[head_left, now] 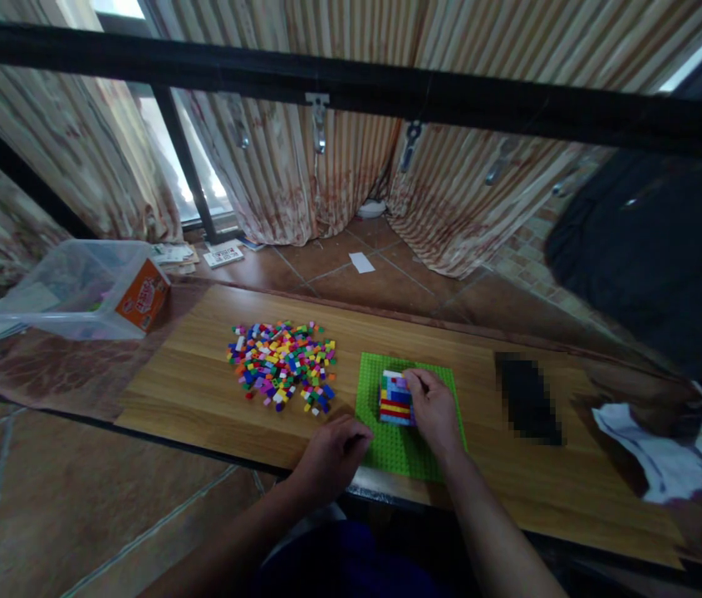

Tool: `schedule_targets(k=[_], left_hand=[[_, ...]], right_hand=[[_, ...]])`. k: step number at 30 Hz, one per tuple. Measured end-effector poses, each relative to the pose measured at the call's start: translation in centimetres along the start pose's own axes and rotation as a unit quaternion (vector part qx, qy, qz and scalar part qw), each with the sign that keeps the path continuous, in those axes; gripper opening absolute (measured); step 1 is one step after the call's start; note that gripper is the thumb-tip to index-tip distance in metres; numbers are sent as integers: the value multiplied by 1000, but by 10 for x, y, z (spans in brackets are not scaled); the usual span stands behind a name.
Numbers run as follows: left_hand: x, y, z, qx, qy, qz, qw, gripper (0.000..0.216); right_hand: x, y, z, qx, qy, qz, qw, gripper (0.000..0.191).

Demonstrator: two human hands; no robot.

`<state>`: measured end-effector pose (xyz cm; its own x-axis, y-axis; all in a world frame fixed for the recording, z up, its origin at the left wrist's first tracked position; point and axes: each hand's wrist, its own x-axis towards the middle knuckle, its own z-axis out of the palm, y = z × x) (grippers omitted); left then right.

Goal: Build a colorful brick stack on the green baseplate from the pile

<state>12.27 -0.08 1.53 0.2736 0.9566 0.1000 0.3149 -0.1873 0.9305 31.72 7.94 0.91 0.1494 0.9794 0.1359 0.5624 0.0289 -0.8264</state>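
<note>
A small block built of toy bricks (395,402) in stripes of red, yellow and blue, with white on top, stands on a green studded baseplate (388,453). My right hand (436,411) is at its right side, fingers closed on its upper right corner. Whether a loose brick is also in those fingers cannot be seen. My left hand (333,455) rests by the baseplate's near left edge, with its fingers curled and pressed together. Anything inside them is hidden. To the left lies a spread pile of loose toy bricks (284,363) in many colours.
The wooden board (189,382) carries all this. A clear plastic box (85,307) with an orange label sits beyond its left end. A pixelated dark object (528,399) and a white cloth (653,457) lie to the right. A black bar (356,79) crosses above, before curtains.
</note>
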Motion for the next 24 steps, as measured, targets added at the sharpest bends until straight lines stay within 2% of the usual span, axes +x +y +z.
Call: schedule_targets(k=[6,11,14,20,24], left_hand=[[1,-1,0,1,21,-5,1000,15],[-4,5,-12,-2,53,-9,999,17],[-11,7,-25,0,59,-16,998,18],[-34,-8,-63,39,128,-53,990,19],[-45,-22,-85,82,185,-80,976,19]], right_hand=[[4,3,-7,35,-33,16,999,44],[-2,8,-26,73,79,41,993,56],[-16,12,-43,63,105,37,992,55],[-52,47,-75,-82,108,30,990,54],[-59,76,-82,-164,101,2,981,57]])
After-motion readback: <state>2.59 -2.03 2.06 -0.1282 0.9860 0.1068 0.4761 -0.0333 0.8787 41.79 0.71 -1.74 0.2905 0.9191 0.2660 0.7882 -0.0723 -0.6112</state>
